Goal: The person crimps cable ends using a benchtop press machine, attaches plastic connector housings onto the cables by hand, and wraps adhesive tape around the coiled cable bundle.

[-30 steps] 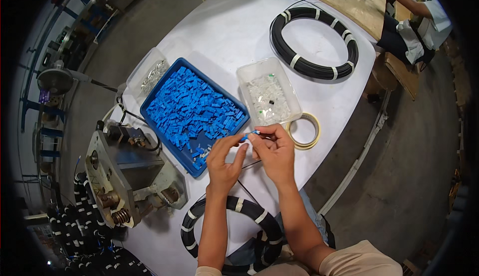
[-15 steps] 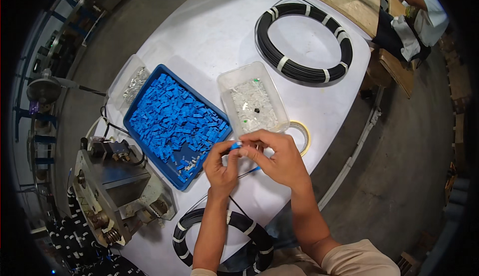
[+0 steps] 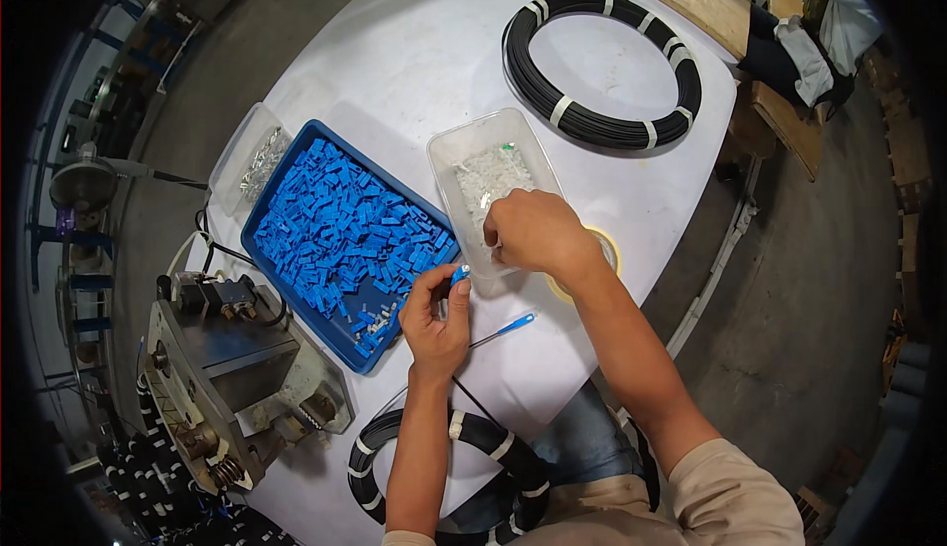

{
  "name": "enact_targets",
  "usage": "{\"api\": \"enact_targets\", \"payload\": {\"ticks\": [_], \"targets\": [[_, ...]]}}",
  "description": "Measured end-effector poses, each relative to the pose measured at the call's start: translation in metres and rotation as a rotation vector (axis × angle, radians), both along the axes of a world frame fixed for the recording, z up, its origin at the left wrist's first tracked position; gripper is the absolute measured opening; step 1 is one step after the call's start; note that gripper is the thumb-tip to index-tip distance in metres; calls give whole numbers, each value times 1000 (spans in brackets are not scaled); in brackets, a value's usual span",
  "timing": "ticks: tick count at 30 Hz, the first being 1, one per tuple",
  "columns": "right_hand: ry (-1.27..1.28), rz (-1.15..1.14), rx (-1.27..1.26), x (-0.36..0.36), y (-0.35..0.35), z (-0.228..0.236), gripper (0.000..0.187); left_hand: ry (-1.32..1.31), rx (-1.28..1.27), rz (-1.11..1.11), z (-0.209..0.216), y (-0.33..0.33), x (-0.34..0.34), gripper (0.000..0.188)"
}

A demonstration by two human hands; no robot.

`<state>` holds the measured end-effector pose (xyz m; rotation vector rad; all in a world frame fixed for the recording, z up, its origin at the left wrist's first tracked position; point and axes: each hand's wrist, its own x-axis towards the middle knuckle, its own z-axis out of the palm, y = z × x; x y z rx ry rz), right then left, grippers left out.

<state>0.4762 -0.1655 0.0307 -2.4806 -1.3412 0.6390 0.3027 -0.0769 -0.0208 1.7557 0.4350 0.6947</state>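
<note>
My left hand [image 3: 434,327] is closed, thumb and fingers pinching a blue cable connector [image 3: 460,273] with a pale tip, beside the blue tray's near right corner. My right hand [image 3: 538,233] reaches into the clear plastic box [image 3: 446,166], which holds many small translucent white pieces [image 3: 488,173]. Its fingers are curled downward at the box's near end; whatever they hold is hidden. Another blue connector [image 3: 516,324] lies on the table, right of my left hand, on a thin black cable. A bundled black cable coil [image 3: 473,433] lies below my left hand.
A blue tray [image 3: 370,173] of loose blue connector housings stands left, with a clear box [image 3: 229,156] of small metal parts beyond it. A metal machine [image 3: 232,368] sits at near left. Right are a tape roll [image 3: 610,245] and a large cable coil [image 3: 552,112]; a person [image 3: 843,23] is far right.
My right hand has left the connector in my left hand and moved up into the clear box. My left hand still holds the connector, slightly lower. The lying connector has come into fuller view.
</note>
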Motion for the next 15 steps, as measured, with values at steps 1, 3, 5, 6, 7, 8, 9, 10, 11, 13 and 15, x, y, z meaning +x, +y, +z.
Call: {"api": "enact_targets", "payload": {"ticks": [1,3,5,6,7,8,9,10,11,13,15], "targets": [[17,-15,-4,-1,1,0,13,3,3,0,0,0,0,15],[37,-30,-6,-1,2,0,11,7,-22,-6,1,1,0,15],[42,21,-39,0,4,-1,9,7,-28,0,1,1,0,15],[43,24,-37,0,5,-2,9,7,-37,5,1,1,0,15],[42,28,-27,0,4,-4,9,7,-35,9,1,1,1,15],[41,32,-17,-1,4,-6,9,12,-37,14,1,2,1,15],[42,38,-14,0,4,-7,9,18,-38,19,1,2,1,14],[40,37,3,0,4,-7,9,20,-35,24,2,2,1,14],[39,37,20,0,3,-8,9,28,-77,24,3,2,1,16],[18,17,72,-1,3,-10,9,41,-104,22,6,2,1,18],[-5,-2,127,-1,3,-9,9,33,-99,25,3,2,2,18]]}}
